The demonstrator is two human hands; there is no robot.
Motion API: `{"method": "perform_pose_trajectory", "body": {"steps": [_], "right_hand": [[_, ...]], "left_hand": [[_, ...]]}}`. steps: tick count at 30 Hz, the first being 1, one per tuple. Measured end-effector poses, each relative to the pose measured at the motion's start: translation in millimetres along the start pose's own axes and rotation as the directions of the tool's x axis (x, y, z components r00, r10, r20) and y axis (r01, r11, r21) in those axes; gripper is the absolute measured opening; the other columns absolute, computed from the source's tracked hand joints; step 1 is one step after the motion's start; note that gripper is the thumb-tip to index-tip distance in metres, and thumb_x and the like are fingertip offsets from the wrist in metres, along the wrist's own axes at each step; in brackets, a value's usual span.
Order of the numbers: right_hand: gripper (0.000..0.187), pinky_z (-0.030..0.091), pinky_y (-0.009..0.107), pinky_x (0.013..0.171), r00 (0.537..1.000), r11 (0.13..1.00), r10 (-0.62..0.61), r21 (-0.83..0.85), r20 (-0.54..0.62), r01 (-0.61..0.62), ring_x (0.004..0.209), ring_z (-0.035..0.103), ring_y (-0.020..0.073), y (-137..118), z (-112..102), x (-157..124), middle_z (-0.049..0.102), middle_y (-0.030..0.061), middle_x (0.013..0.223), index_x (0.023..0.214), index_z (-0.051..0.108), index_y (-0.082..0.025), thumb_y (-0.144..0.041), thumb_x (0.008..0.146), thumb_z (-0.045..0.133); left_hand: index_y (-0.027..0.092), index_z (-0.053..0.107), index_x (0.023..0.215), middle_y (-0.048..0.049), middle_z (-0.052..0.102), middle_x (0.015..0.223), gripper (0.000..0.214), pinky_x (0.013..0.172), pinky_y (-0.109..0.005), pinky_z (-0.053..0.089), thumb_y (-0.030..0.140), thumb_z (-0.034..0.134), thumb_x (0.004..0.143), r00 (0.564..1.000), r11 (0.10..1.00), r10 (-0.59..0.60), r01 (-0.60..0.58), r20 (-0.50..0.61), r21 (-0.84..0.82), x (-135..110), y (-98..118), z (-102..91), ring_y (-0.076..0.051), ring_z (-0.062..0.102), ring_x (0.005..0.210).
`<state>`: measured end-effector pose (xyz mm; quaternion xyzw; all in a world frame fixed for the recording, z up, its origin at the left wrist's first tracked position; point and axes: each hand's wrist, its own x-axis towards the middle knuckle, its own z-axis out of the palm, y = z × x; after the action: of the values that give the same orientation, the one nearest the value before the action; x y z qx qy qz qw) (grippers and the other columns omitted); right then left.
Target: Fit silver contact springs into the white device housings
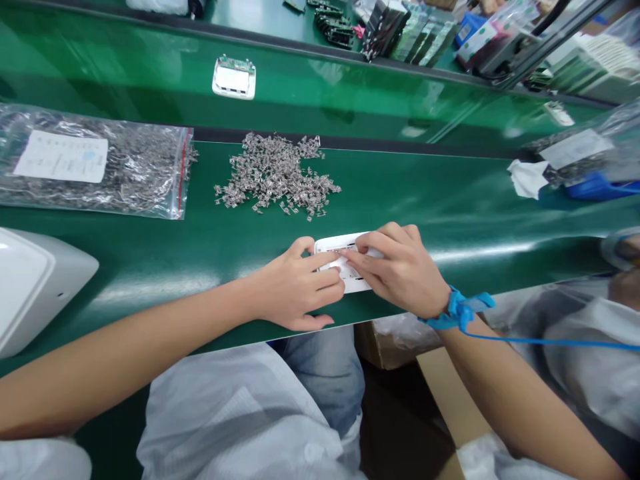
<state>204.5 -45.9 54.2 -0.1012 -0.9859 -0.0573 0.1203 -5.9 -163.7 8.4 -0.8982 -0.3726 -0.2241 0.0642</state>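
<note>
A shallow white plastic housing [356,283] lies on the green bench near its front edge, under both hands. My left hand [305,287] holds its left end, with fingers bent over the rim and inside and the thumb stretched out toward me. From the right, my right hand [400,267] reaches over the housing, its thumb and index finger pinched together just above the inside. Whatever sits between those fingertips is too small to make out. A blue wrist strap [457,310] circles my right wrist. Beyond the housing lies a pile of small metal clips [280,173].
At left are a clear bag of metal parts [145,167] and a white casing [40,287]. A white housing with a circuit board [233,79] rests on the raised ledge. Far right are another bag [580,150], a blue tray [600,187] and a co-worker's sleeve [590,333].
</note>
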Motion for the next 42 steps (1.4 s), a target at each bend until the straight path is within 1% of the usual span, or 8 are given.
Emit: {"method": "perform_pose_trajectory", "body": {"steps": [6,12,19,23,30,35,39,42], "right_hand": [[0.017,0.024,0.038,0.07,0.999,1.0,-0.025,-0.017,0.029,0.026,0.085,0.046,0.0211,-3,-3,3,0.068,0.0039,0.092,0.104,0.07,-0.023,-0.022,0.101,0.052],[0.014,0.034,0.037,0.071,0.973,0.966,0.226,0.143,-0.047,-0.217,0.081,0.049,0.0219,-9,4,10,0.066,0.0054,0.086,0.084,0.067,-0.021,-0.022,0.094,0.058],[0.014,0.039,0.036,0.068,0.943,0.934,0.331,0.147,-0.021,-0.324,0.076,0.05,0.0227,-14,7,21,0.062,0.0055,0.075,0.073,0.06,-0.021,-0.016,0.086,0.059],[0.015,0.038,0.035,0.067,0.944,0.94,0.328,0.092,0.03,-0.329,0.072,0.05,0.0216,-13,5,24,0.062,0.0045,0.071,0.07,0.06,-0.021,-0.016,0.084,0.06],[0.019,0.031,0.036,0.061,0.96,0.966,0.254,-0.078,0.118,-0.246,0.07,0.049,0.022,-13,-2,35,0.062,0.0065,0.069,0.065,0.059,-0.019,-0.015,0.083,0.059],[0.016,0.036,0.034,0.061,0.945,0.952,0.295,0.035,0.143,-0.303,0.068,0.054,0.02,-10,0,34,0.064,0.0038,0.068,0.065,0.061,-0.02,-0.017,0.081,0.061],[0.016,0.041,0.034,0.064,0.925,0.92,0.367,0.108,0.101,-0.377,0.07,0.058,0.0207,-12,-4,32,0.066,0.0036,0.068,0.066,0.063,-0.021,-0.022,0.082,0.061],[0.016,0.042,0.033,0.063,0.9,0.869,0.432,0.243,0.055,-0.431,0.071,0.059,0.0202,0,-3,27,0.067,0.0034,0.071,0.069,0.065,-0.021,-0.03,0.083,0.065]], "left_hand": [[0.017,0.063,0.103,-0.0111,0.069,0.105,0.037,0.085,-0.045,0.034,0.048,0.044,0.096,1.0,0.999,0.011,-0.01,0.023,-0.053,1,-2,1.1,-0.031,0.059,0.109],[0.017,0.063,0.102,-0.0109,0.069,0.104,0.036,0.086,-0.045,0.033,0.047,0.046,0.096,1.0,0.999,0.011,-0.01,0.016,-0.048,1,-2,0.8,-0.03,0.058,0.109],[0.017,0.063,0.096,-0.0099,0.068,0.098,0.033,0.083,-0.043,0.032,0.047,0.052,0.093,1.0,0.996,-0.016,0.016,0.0,-0.09,1,-1,1.1,-0.029,0.058,0.104],[0.017,0.063,0.097,-0.0102,0.067,0.097,0.033,0.082,-0.043,0.031,0.048,0.053,0.091,1.0,0.993,-0.029,0.028,-0.009,-0.112,1,0,3.0,-0.029,0.057,0.103],[0.016,0.062,0.099,-0.0103,0.068,0.098,0.035,0.083,-0.044,0.031,0.048,0.056,0.087,0.998,0.987,-0.039,0.032,-0.044,-0.159,1,-1,4.3,-0.03,0.057,0.101],[0.016,0.063,0.099,-0.0101,0.068,0.096,0.036,0.084,-0.045,0.032,0.048,0.061,0.082,0.998,0.982,-0.044,0.035,-0.048,-0.184,2,-1,3.2,-0.031,0.059,0.099],[0.016,0.064,0.098,-0.01,0.069,0.096,0.036,0.084,-0.044,0.033,0.047,0.064,0.08,0.997,0.983,-0.046,0.033,-0.065,-0.183,2,-1,3.7,-0.031,0.06,0.098],[0.016,0.064,0.096,-0.009,0.07,0.093,0.032,0.086,-0.044,0.033,0.046,0.062,0.084,0.995,0.986,-0.037,0.022,-0.088,-0.165,2,-4,5.6,-0.029,0.061,0.097]]}}
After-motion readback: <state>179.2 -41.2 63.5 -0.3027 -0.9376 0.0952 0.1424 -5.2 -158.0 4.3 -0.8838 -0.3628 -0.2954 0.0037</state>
